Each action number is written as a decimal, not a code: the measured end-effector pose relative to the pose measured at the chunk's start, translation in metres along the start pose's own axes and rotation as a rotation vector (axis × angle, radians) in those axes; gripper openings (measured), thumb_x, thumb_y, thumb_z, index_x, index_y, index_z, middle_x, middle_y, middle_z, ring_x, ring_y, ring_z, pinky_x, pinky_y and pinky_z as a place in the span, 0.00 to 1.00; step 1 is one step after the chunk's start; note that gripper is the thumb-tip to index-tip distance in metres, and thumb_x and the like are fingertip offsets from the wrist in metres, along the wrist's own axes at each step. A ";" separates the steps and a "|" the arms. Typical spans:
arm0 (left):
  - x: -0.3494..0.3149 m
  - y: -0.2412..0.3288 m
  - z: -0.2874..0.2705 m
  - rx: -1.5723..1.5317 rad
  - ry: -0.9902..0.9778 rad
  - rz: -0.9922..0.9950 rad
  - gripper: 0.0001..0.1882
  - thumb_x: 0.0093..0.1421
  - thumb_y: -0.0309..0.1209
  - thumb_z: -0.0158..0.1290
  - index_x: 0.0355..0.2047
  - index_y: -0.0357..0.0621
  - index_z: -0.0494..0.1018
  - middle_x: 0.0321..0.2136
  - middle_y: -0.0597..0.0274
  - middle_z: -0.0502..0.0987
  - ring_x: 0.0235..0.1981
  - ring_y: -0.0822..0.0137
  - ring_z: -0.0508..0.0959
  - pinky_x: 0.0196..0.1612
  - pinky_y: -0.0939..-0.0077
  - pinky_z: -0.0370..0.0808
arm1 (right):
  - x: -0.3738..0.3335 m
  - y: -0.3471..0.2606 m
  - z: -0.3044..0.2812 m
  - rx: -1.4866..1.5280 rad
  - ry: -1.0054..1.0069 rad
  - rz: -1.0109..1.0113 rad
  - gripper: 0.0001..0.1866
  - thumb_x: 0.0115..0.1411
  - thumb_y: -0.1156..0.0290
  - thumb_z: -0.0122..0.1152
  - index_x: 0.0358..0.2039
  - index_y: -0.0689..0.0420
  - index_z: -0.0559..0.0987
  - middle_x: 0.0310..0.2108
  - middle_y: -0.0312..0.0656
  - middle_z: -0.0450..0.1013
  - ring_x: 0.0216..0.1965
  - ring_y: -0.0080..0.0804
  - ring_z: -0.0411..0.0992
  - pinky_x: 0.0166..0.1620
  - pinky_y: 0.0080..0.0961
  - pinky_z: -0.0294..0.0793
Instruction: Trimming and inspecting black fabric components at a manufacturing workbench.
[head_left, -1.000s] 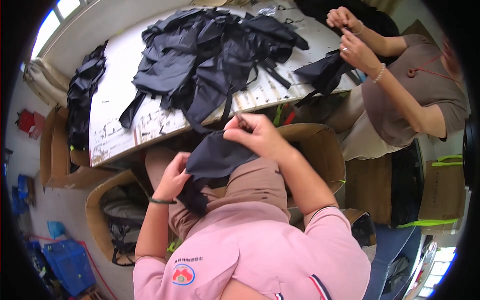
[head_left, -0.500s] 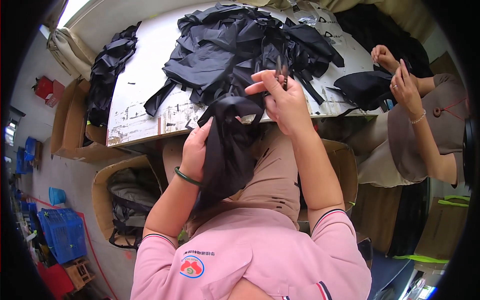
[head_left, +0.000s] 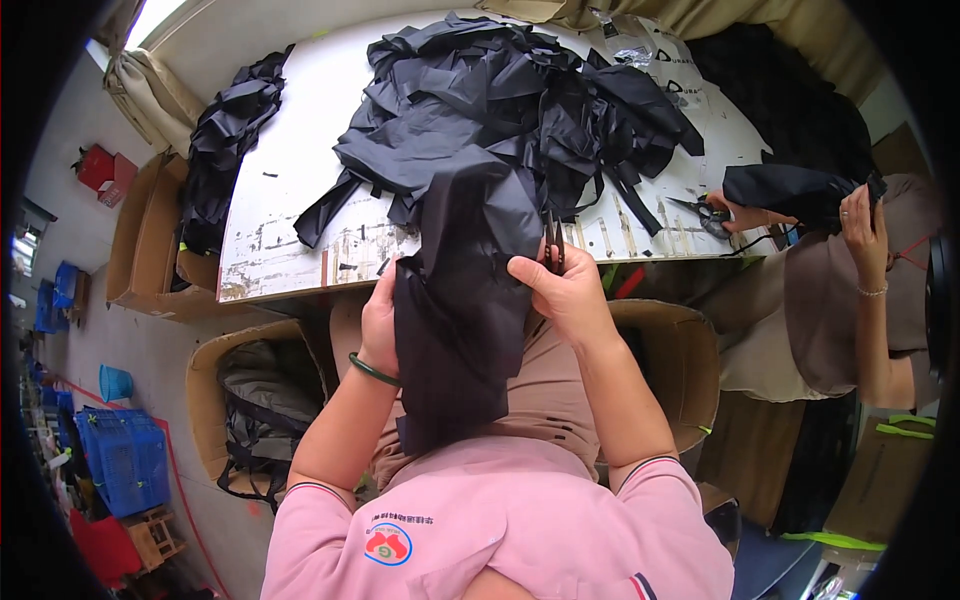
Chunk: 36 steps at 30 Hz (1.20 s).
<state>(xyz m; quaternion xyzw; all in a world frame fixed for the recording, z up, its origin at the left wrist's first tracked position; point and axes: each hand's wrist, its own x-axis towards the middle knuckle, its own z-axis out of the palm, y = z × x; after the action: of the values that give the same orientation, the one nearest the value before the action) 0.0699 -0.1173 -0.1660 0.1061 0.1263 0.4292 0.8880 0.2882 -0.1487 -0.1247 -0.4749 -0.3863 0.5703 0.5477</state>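
A black fabric piece (head_left: pixel 465 310) hangs between my hands in front of the table edge, its lower end over my lap. My left hand (head_left: pixel 380 325) grips its left side, with the fingers hidden behind the cloth. At its right edge my right hand (head_left: pixel 572 300) pinches the fabric between thumb and fingers. The same hand also holds small dark scissors (head_left: pixel 556 240), blades pointing up and away from me. Just beyond lies a large heap of black fabric pieces (head_left: pixel 440 110) on the white table (head_left: pixel 270 225).
At the right, a co-worker's hand (head_left: pixel 735 212) holds scissors (head_left: pixel 700 210) beside black cloth (head_left: pixel 790 192). More black fabric (head_left: pixel 235 120) hangs over the table's left edge above a cardboard box (head_left: pixel 150 240). Open boxes stand at both sides of my legs, one holding a grey-black bag (head_left: pixel 265 385).
My right hand has come down onto the fabric piece and now pinches its edge. The piece is spread open and raised higher. The co-worker's hands have moved down, with scissors now showing.
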 end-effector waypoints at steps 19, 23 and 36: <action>-0.002 0.043 0.093 1.879 -0.327 1.062 0.21 0.54 0.30 0.59 0.48 0.38 0.69 0.45 0.53 0.74 0.54 0.55 0.71 0.64 0.55 0.55 | -0.003 -0.036 0.010 -0.406 -0.100 -0.392 0.15 0.53 0.74 0.69 0.20 0.62 0.69 0.17 0.30 0.58 0.22 0.15 0.53 0.24 0.18 0.55; 0.006 0.030 0.079 1.799 -0.348 0.659 0.20 0.50 0.31 0.64 0.43 0.42 0.73 0.37 0.62 0.76 0.42 0.62 0.76 0.64 0.52 0.55 | -0.011 -0.032 0.016 -0.417 -0.124 -0.388 0.14 0.53 0.73 0.69 0.21 0.62 0.71 0.17 0.31 0.58 0.21 0.15 0.53 0.23 0.18 0.55; 0.001 0.029 0.084 1.689 -0.248 0.337 0.10 0.48 0.26 0.64 0.29 0.38 0.75 0.24 0.62 0.76 0.26 0.72 0.75 0.32 0.78 0.71 | -0.030 -0.051 0.023 -0.820 0.069 -0.782 0.23 0.46 0.68 0.73 0.43 0.53 0.75 0.42 0.39 0.74 0.31 0.33 0.77 0.28 0.25 0.75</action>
<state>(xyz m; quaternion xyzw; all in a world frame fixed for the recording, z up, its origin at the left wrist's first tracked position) 0.0756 -0.1058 -0.0776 0.7926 0.2875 0.3031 0.4441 0.2773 -0.1718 -0.0665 -0.4886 -0.7052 0.1125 0.5013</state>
